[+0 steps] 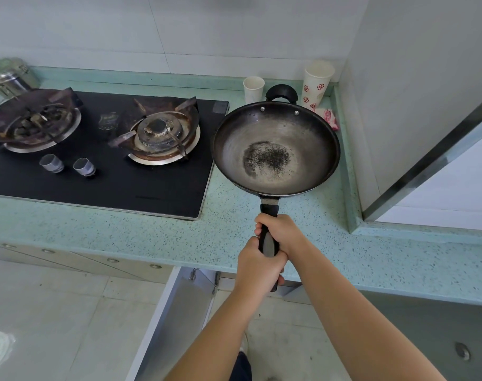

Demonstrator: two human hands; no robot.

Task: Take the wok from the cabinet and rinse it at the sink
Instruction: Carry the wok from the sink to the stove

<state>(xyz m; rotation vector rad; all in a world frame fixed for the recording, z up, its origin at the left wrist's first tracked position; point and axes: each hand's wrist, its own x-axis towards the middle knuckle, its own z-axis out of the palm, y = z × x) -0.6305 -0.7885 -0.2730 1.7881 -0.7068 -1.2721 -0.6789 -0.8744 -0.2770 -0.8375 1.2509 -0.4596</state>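
Cabinet door (176,320): below the wok, nearest the viewer, swung open under the counter edge; interior hidden. Left hand (257,266): on the rear of the wok's long handle, fingers wrapped fully closed around it. Right hand (279,233): just ahead of the left, nearer the bowl, fingers likewise curled tight on the handle. Wok (275,149): out of the cabinet, held level above the counter (234,213); whether its base touches the surface cannot be told. A dark speckled patch sits at the bowl's centre. Stove (97,149): left of the wok, edge passing just under its rim. Small cup (253,88) and tall cup (316,83): beyond the wok, near its loop handle, with a red packet (329,118) to the right, partly covered by the rim. Tin (10,77): far left of the wok, cut off by the frame. Risks, as judged: swinging the wok round could knock the cups over; the open door could catch a leg on turning. Sink: not in view, direction unknown.
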